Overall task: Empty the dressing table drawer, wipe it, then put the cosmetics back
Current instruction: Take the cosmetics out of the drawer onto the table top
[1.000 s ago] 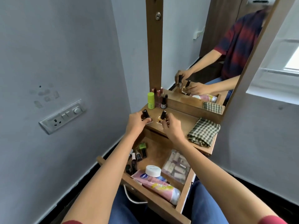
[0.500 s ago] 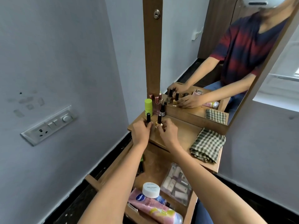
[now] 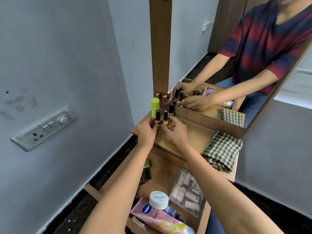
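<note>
Left hand [image 3: 146, 132]: fingers curled, pinching the base of the left bottle [image 3: 157, 117], black cap, upright. Right hand [image 3: 177, 132]: fingertips pinching the right bottle [image 3: 165, 118], black cap, yellowish glass, upright. The two bottles stand side by side, almost touching, at the back left corner of the worktop [image 3: 194, 136]. Their bases are hidden by fingers, so I cannot tell whether they rest on the wood.

Just behind them: green tube [image 3: 155, 105], dark bottle [image 3: 170, 112], rose-capped items [image 3: 164, 99], all against the mirror [image 3: 236, 48]. Checked cloth [image 3: 222, 151] folded on the right of the worktop.

Drawer [image 3: 162, 168] pulled open below. Inside: white jar [image 3: 158, 200] on a pink tube [image 3: 160, 220] at the front, clear pouch [image 3: 187, 193] on the right, small bottles [image 3: 146, 173] along the left side, partly behind the left forearm.
</note>
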